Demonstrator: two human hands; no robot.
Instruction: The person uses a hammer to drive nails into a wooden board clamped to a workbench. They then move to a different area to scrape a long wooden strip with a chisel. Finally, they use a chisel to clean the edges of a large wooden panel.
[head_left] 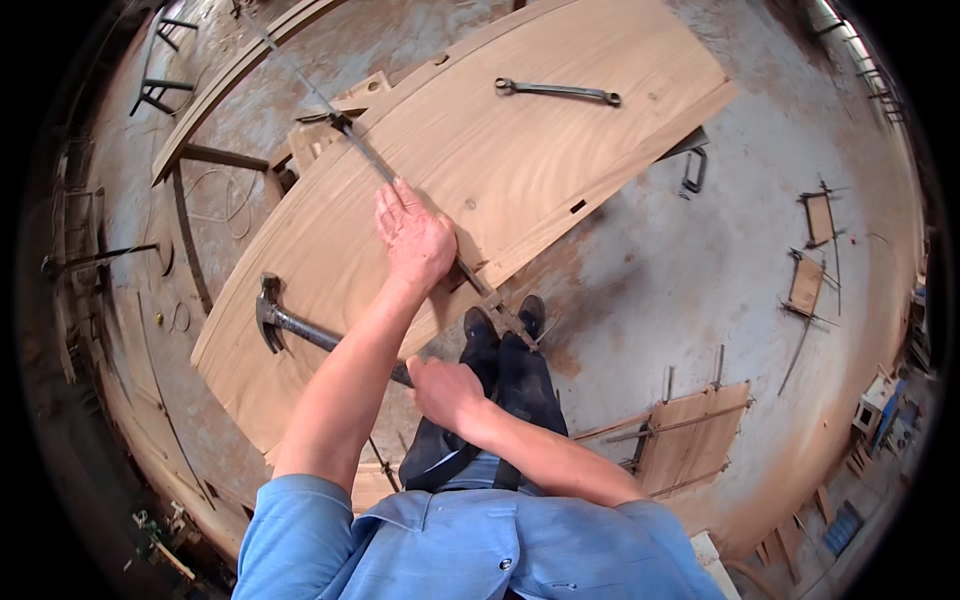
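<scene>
My right hand [450, 396] is closed round the handle end of a claw hammer [300, 328]. Its dark metal head lies over the left part of a large curved wooden panel [560, 165]; my left forearm hides part of the handle. My left hand [418, 238] lies flat, fingers stretched out, on a long metal bar clamp [368, 152] that crosses the panel. The clamp's near end [508, 318] sticks out past the panel's near edge, above my shoes. A double-ended ring wrench [557, 92] rests on the panel's far right part.
A black C-shaped clamp [694, 170] hangs by the panel's right edge. Clamped boards [692, 436] stand at lower right, with smaller clamped pieces [806, 283] on the floor farther right. A curved wooden frame [215, 95] is at far left. Wood offcuts [785, 550] lie along the right side.
</scene>
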